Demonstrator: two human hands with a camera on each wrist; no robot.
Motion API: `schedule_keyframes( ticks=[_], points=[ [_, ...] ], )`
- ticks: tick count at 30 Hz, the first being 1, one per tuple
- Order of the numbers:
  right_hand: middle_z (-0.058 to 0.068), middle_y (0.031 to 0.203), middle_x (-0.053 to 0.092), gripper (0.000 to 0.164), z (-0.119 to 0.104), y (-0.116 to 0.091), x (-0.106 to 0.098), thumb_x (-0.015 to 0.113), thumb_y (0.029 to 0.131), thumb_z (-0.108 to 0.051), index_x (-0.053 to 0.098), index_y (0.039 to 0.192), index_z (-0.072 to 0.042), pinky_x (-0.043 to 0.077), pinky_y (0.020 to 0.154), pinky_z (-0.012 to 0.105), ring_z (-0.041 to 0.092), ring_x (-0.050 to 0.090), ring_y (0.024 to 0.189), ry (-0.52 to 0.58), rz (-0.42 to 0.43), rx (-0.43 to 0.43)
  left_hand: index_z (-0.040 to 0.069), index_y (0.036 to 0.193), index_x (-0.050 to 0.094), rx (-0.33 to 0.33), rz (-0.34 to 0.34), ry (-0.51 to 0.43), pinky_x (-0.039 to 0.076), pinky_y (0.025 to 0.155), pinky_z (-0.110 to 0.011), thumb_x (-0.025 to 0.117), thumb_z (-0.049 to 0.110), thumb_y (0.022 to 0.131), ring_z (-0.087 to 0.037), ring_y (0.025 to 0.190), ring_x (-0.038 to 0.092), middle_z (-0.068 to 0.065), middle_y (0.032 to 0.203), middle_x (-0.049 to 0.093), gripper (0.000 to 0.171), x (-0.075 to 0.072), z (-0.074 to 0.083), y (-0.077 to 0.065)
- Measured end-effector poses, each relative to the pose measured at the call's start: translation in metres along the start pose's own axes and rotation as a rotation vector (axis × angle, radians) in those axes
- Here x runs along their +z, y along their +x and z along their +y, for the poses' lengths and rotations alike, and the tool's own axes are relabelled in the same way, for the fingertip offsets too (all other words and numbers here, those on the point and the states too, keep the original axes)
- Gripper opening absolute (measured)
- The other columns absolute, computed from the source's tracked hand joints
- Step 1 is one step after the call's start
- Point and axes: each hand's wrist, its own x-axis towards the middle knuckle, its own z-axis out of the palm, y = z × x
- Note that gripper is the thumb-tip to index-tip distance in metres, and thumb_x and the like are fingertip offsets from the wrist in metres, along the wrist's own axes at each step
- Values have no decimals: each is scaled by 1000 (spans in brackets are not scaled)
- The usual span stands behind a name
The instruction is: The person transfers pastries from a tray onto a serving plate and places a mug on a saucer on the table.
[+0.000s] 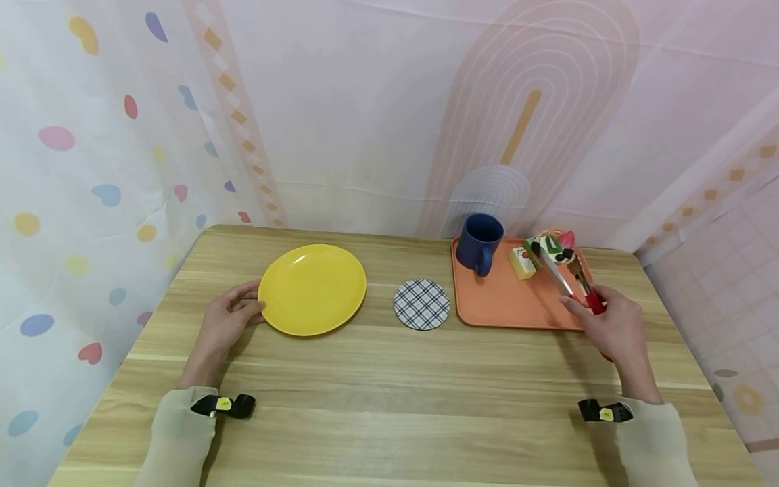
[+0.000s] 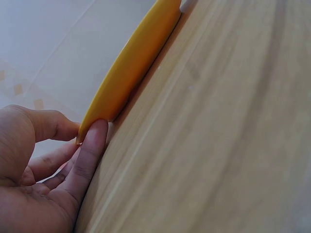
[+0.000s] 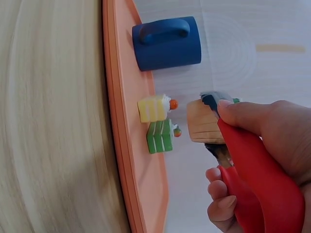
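Observation:
My left hand point(image 1: 228, 318) pinches the near-left rim of a yellow plate point(image 1: 312, 291) between thumb and fingers; the left wrist view shows the plate's edge point(image 2: 129, 68) low over the wood. In my right hand point(image 1: 617, 328) are food tongs with red handles point(image 3: 262, 170), its thumb on top and fingers curled below. A small fruit-topped tart point(image 1: 552, 249) is clamped between the dark tong tips, raised above the orange tray point(image 1: 499, 304). Close by on that tray stand a yellow cake slice point(image 3: 153, 108) and a green cake slice point(image 3: 159, 137), side by side.
A dark blue mug point(image 1: 477, 243) stands upright at the tray's back left corner. Between plate and tray lies a round checked coaster point(image 1: 422, 304). Patterned cloth point(image 1: 365, 135) hangs behind the wooden table point(image 1: 389, 406) and along both sides.

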Motion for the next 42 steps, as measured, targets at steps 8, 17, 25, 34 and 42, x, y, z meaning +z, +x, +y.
schedule_keyframes(
  ticks=[8,17,25,34,42],
  points=[
    [22,90,64,69,-7,-3,1,72,93,-50,62,127,10,41,53,27,28,54,74,12,-5,-34,5,153,47,7,1,6,64,81,-19,65,13,101,4,93,65,10,112,59,56,0,0,0],
    [20,89,64,66,-15,-6,1,72,93,-50,64,122,8,40,52,26,24,52,71,18,-13,-48,4,153,46,9,0,2,64,81,-18,64,12,101,5,92,65,10,111,58,56,0,0,0],
    [16,83,62,58,-19,-6,2,73,93,-48,65,114,6,37,48,25,21,49,67,24,13,-91,3,153,46,12,-1,10,63,82,-18,64,13,101,6,92,64,9,112,58,56,0,-1,0],
    [15,81,60,55,-26,-9,2,75,92,-46,66,112,5,35,46,25,21,48,66,30,20,-106,4,153,46,11,-2,0,64,81,-18,65,13,101,5,91,65,10,111,58,56,0,-2,1],
    [18,87,62,58,-32,-11,2,74,93,-46,64,117,6,37,48,25,22,50,70,39,1,-98,4,153,46,12,-3,2,64,81,-18,64,13,101,5,91,65,9,111,58,56,-1,-1,0]
  ],
)
